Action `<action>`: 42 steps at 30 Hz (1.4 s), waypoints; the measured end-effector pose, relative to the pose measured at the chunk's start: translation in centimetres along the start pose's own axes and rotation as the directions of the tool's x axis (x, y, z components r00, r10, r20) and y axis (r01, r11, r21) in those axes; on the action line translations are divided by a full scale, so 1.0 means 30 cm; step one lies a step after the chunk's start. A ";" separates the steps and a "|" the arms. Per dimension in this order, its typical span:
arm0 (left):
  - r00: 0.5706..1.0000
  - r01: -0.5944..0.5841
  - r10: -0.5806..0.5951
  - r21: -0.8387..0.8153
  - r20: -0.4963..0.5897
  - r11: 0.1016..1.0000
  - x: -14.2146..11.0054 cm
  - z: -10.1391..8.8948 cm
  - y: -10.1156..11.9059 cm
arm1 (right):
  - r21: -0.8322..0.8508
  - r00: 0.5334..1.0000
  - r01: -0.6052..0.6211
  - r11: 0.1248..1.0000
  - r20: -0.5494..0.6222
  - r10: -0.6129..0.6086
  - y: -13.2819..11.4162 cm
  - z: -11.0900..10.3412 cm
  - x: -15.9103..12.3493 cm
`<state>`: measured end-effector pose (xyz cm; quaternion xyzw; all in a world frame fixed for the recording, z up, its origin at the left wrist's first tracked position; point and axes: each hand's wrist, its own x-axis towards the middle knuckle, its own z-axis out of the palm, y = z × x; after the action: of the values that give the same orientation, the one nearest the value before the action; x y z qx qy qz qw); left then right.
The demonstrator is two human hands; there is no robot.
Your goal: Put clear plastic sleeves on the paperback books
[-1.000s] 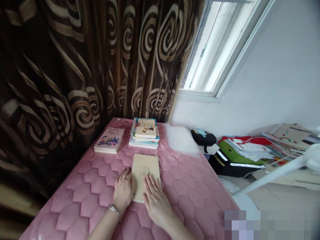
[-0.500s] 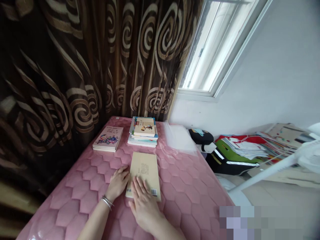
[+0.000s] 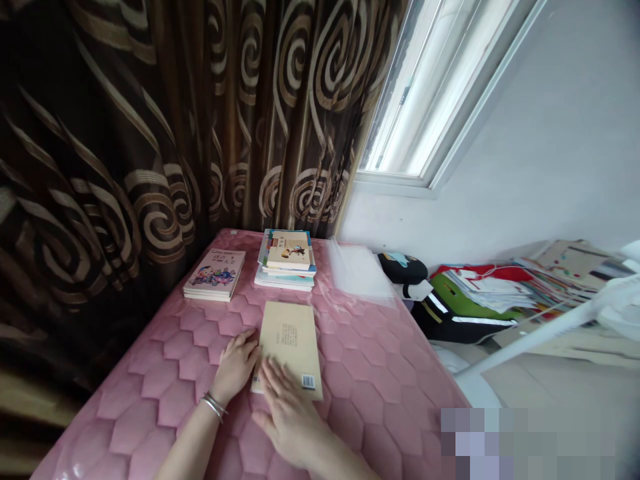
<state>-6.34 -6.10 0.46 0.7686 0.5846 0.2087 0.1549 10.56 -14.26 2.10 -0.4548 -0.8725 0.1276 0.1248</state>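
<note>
A tan book (image 3: 290,333) lies back cover up on the pink quilted surface (image 3: 370,373), with printed text and a barcode showing. My right hand (image 3: 290,410) rests flat over its lower left part, fingers stretched out and thumb apart. At the book's left edge lies my left hand (image 3: 237,363), its fingers extended and loosely bent, the tips beside or touching the edge. Silver bangles circle the left wrist.
Behind are a stack of books (image 3: 286,261) and a smaller pile (image 3: 215,275) to its left. Clear plastic sheets (image 3: 357,270) lie at the back right. A patterned curtain (image 3: 240,133) hangs behind. A white fan (image 3: 540,340), bags and papers stand at right.
My right hand has slid slightly down and left on the book, uncovering more around the barcode. My left hand stays at the edge, and the view has shifted slightly.
</note>
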 end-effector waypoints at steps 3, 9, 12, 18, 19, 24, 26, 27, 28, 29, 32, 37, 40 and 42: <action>1.000 0.011 -0.011 0.007 0.018 1.000 0.001 -0.003 0.006 | -0.039 0.992 -0.126 0.991 -0.013 0.126 0.098 -0.026 0.048; 0.999 0.037 -0.038 0.031 0.039 0.999 0.000 -0.008 0.015 | -0.124 0.966 -0.257 0.959 -0.033 0.255 0.297 -0.077 0.197; 0.999 0.034 -0.036 0.043 0.032 0.998 -0.005 -0.011 0.022 | -0.154 0.932 -0.363 0.919 -0.061 0.358 0.349 -0.094 0.263; 1.000 0.017 -0.018 0.101 0.008 0.995 -0.016 -0.015 0.044 | -0.167 0.973 -0.232 0.958 -0.018 0.232 0.271 -0.048 0.290; 1.000 0.016 -0.016 0.115 0.005 0.993 -0.017 -0.013 0.047 | -0.161 0.993 -0.114 0.980 -0.010 0.114 0.249 -0.038 0.287; 1.000 0.021 -0.022 0.164 0.004 0.986 -0.022 -0.007 0.058 | -0.121 0.996 0.088 0.989 0.018 -0.086 0.224 -0.039 0.334; 1.000 0.017 -0.019 0.167 0.009 0.986 -0.024 -0.010 0.060 | -0.115 1.000 -0.027 0.993 -0.001 0.027 0.243 -0.053 0.384; 1.000 0.017 -0.019 0.168 0.011 0.986 -0.025 -0.012 0.061 | -0.116 0.995 -0.101 0.988 -0.021 0.099 0.250 -0.058 0.411; 1.000 0.018 -0.020 0.168 0.011 0.986 -0.026 -0.013 0.061 | -0.117 0.985 -0.171 0.978 -0.042 0.167 0.254 -0.060 0.435; 1.000 0.019 -0.021 0.166 0.010 0.986 -0.026 -0.015 0.061 | -0.119 0.972 -0.233 0.965 -0.060 0.227 0.253 -0.058 0.456; 1.000 0.026 -0.027 0.157 0.007 0.987 -0.026 -0.017 0.059 | -0.123 0.940 -0.337 0.934 -0.100 0.326 0.223 -0.037 0.473; 0.999 0.032 -0.038 0.166 0.033 0.986 -0.028 -0.020 0.059 | -0.122 0.945 -0.302 0.946 -0.170 0.279 0.158 0.009 0.318; 0.998 0.028 -0.037 0.162 0.050 0.986 -0.029 -0.027 0.067 | -0.136 0.959 -0.239 0.962 -0.186 0.212 0.164 0.022 0.174; 0.998 0.028 -0.036 0.166 0.043 0.986 -0.028 -0.028 0.076 | -0.124 0.952 -0.263 0.957 -0.192 0.237 0.185 0.024 0.098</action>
<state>-5.07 -7.53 2.16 0.7738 0.6085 0.1395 0.1071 12.92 -8.83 -0.14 -0.5791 -0.8006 0.0369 0.1498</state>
